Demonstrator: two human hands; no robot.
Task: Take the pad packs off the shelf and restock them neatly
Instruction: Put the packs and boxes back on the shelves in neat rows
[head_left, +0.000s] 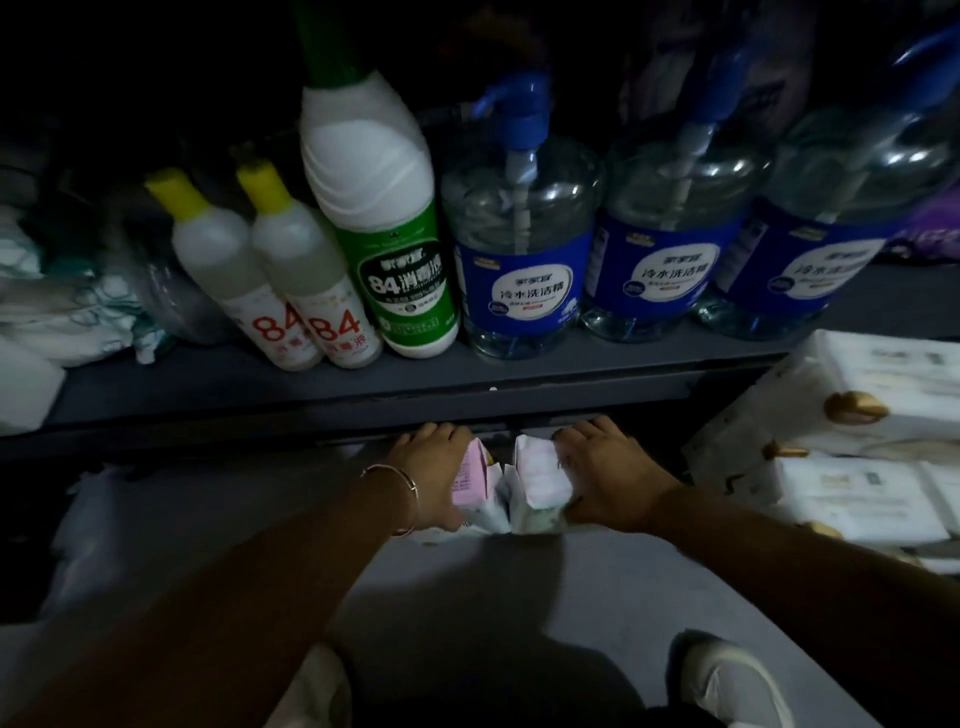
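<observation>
Below the grey shelf, under its front edge, the left hand grips a pink pad pack, fingers curled over its top. Touching it on the right, a white pad pack is gripped likewise by the right hand. On the shelf stand 3 blue-labelled jugs.

Dim, underexposed view; corners fall to black, edges bend wide-angle, right-hand bottles blur.

Disinfectant bottles, blue-labelled pump jugs on shelf; tissue packs right.
</observation>
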